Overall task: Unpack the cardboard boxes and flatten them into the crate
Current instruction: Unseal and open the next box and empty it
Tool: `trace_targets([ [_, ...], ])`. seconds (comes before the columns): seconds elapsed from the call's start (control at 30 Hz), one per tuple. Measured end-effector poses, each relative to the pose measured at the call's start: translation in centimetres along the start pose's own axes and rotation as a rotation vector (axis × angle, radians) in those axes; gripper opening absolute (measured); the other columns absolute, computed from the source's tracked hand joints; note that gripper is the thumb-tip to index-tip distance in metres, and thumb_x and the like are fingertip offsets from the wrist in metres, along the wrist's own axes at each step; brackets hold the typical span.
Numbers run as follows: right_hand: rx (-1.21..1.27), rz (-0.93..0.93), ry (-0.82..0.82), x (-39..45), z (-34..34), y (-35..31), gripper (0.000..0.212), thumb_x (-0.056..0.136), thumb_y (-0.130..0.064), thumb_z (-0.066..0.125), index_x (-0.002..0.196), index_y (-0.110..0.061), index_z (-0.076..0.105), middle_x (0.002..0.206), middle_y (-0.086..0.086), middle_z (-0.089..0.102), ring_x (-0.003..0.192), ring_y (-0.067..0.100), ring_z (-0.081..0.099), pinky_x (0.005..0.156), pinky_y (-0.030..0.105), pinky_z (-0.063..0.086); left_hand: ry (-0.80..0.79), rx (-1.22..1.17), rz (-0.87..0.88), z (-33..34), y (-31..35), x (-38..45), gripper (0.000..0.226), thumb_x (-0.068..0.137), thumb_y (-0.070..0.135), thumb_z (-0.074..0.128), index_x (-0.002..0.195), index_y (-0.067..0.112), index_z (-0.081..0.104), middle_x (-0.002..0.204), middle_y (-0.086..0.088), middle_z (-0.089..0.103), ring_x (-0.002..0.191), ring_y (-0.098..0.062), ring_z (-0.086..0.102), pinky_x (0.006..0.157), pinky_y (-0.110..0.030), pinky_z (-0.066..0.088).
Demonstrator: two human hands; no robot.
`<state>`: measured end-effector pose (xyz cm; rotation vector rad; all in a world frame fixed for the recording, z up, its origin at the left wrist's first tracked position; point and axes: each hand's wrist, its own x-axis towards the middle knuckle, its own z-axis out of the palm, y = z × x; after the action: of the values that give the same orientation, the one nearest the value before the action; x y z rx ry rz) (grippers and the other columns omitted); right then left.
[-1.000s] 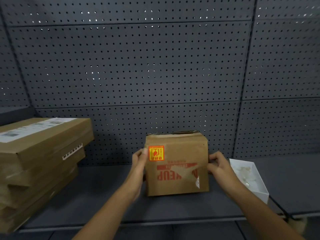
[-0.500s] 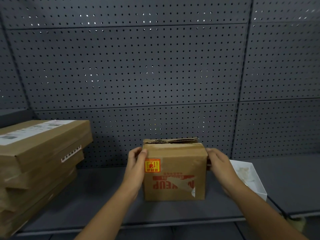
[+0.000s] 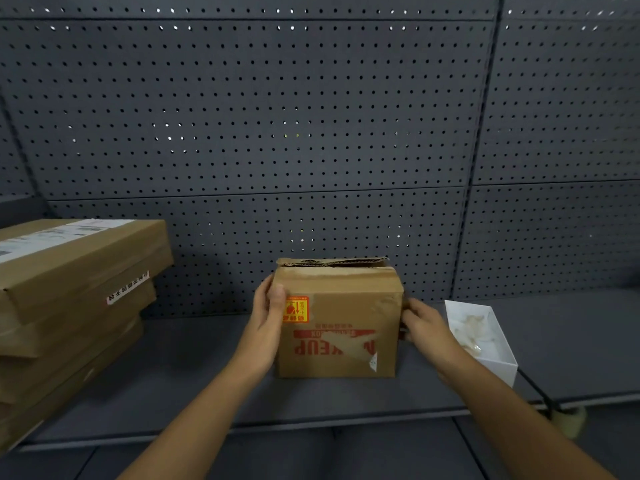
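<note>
On the shelf [image 3: 207, 393], a cardboard box [image 3: 337, 327] stands between stacked flat boxes [image 3: 69, 299] left and an open tray [image 3: 485, 344] right.

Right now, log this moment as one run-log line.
step: unpack small box | left hand: grips box's left side | right hand: grips right side | small cardboard box: upright on shelf, top flap raised

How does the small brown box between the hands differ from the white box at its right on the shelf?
The brown box is cardboard with red print and an orange sticker; the white box is plain. The brown box is taller and has its flaps folded over the top; the white box is low and open, with pale contents showing. The left hand and right hand hold the brown box; nothing touches the white box. Both stand on the shelf.
</note>
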<state>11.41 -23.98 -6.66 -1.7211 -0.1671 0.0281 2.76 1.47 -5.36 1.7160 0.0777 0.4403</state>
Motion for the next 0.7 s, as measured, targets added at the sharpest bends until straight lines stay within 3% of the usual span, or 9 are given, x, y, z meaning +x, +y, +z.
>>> trace_targets([
  [0.07,-0.023,-0.01,-0.032,0.1,-0.4,0.9,0.026,0.1,0.005,0.046,0.11,-0.006,0.067,0.109,0.012,0.073,0.105,0.027,0.07,0.09,0.039,0.061,-0.1,0.018,-0.032,-0.1,-0.9,-0.7,0.049,0.099,0.059,0.044,0.145,0.049,0.032,0.131,0.029,0.055,0.114,0.019,0.055,0.085,-0.007,0.043],
  [0.17,-0.049,-0.062,-0.053,0.3,-0.7,1.5,0.03,0.095,0.012,0.052,0.114,-0.005,0.067,0.109,0.01,0.075,0.103,0.022,0.072,0.079,0.027,0.061,-0.127,0.042,-0.053,-0.3,-2.1,-1.0,0.048,0.096,0.058,0.056,0.141,0.05,0.038,0.13,0.025,0.062,0.114,0.014,0.059,0.096,-0.018,0.046],
  [0.3,-0.068,-0.077,-0.014,0.6,-0.3,1.7,0.024,0.098,0.006,0.053,0.114,-0.006,0.067,0.107,0.008,0.074,0.1,0.019,0.072,0.076,0.025,0.061,-0.07,0.059,-0.043,-0.3,-2.3,-0.4,0.043,0.093,0.066,0.058,0.133,0.057,0.047,0.122,0.029,0.067,0.116,0.004,0.063,0.106,-0.034,0.048],
  [0.43,-0.025,-0.158,0.016,0.3,0.3,0.4,0.023,0.1,0.002,0.053,0.108,-0.007,0.073,0.098,0.003,0.078,0.093,0.016,0.074,0.079,0.026,0.061,0.094,0.012,-0.068,-0.1,-1.2,0.3,0.041,0.091,0.069,0.061,0.121,0.042,0.065,0.111,0.015,0.076,0.105,-0.007,0.072,0.102,-0.045,0.055],
  [0.57,0.023,-0.2,-0.012,0.2,0.5,-0.9,0.023,0.098,0.002,0.057,0.104,-0.012,0.075,0.097,0.003,0.079,0.095,0.017,0.074,0.086,0.032,0.06,0.199,0.133,-0.141,-0.8,0.7,1.8,0.061,0.082,0.083,0.055,0.11,0.03,0.065,0.104,0.007,0.076,0.097,-0.015,0.071,0.095,-0.046,0.056],
  [0.63,0.039,-0.2,-0.022,0.3,0.5,-1.0,0.022,0.096,0.003,0.058,0.101,-0.011,0.074,0.097,0.006,0.078,0.096,0.021,0.074,0.088,0.035,0.06,0.177,0.194,-0.21,-1.3,1.6,2.9,0.075,0.08,0.088,0.053,0.12,0.024,0.057,0.116,0.003,0.069,0.104,-0.019,0.066,0.094,-0.044,0.053],
  [0.7,0.051,-0.193,-0.03,0.3,0.6,-0.6,0.022,0.094,0.005,0.059,0.1,-0.01,0.074,0.096,0.008,0.079,0.096,0.024,0.074,0.09,0.038,0.06,0.135,0.215,-0.312,-1.7,2.5,3.9,0.095,0.082,0.087,0.053,0.142,0.015,0.039,0.129,-0.003,0.06,0.115,-0.025,0.061,0.096,-0.043,0.049],
])
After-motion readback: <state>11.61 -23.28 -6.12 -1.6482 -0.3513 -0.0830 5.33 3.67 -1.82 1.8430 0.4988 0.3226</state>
